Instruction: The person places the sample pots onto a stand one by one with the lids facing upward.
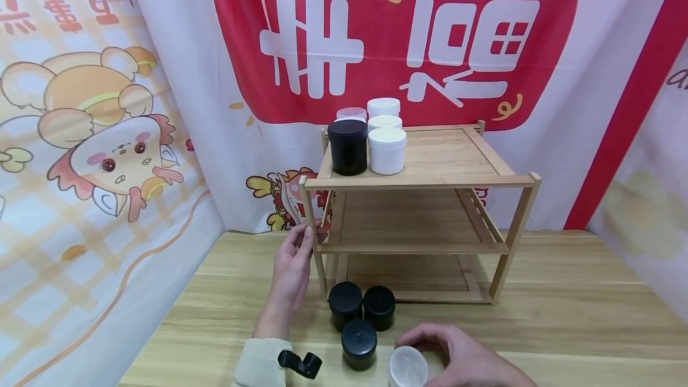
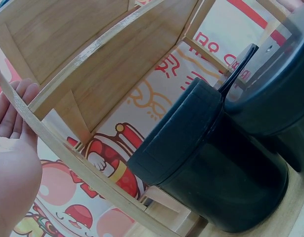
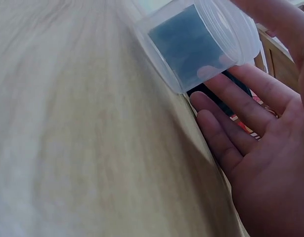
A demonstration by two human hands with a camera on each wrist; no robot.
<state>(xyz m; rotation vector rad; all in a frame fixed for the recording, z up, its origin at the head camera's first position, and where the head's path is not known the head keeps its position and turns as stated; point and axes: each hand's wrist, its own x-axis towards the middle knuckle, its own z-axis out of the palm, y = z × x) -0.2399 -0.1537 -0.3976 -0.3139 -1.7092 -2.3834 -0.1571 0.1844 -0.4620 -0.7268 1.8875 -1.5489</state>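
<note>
My left hand [image 1: 292, 264] grips the left front post of a three-tier wooden rack [image 1: 416, 248], its fingers partly hidden behind the post. At the lower edge of the head view, my right hand [image 1: 457, 354] holds a small translucent plastic jar [image 1: 408, 366] between thumb and fingers. In the right wrist view that jar [image 3: 191, 44] is close to the tabletop, with a dark shape showing through its wall. Between the hands stand three black lidded jars: one at the left [image 1: 346, 303], one at the right [image 1: 379, 306] and one in front [image 1: 359, 342].
On the rack's top shelf, at its left, stand a black jar [image 1: 348, 148], several white jars [image 1: 387, 151] and a translucent one [image 1: 351, 113]. Printed cloth [image 1: 177, 76] hangs behind and at the sides. Wood-grain tabletop [image 1: 580, 315] extends to the right.
</note>
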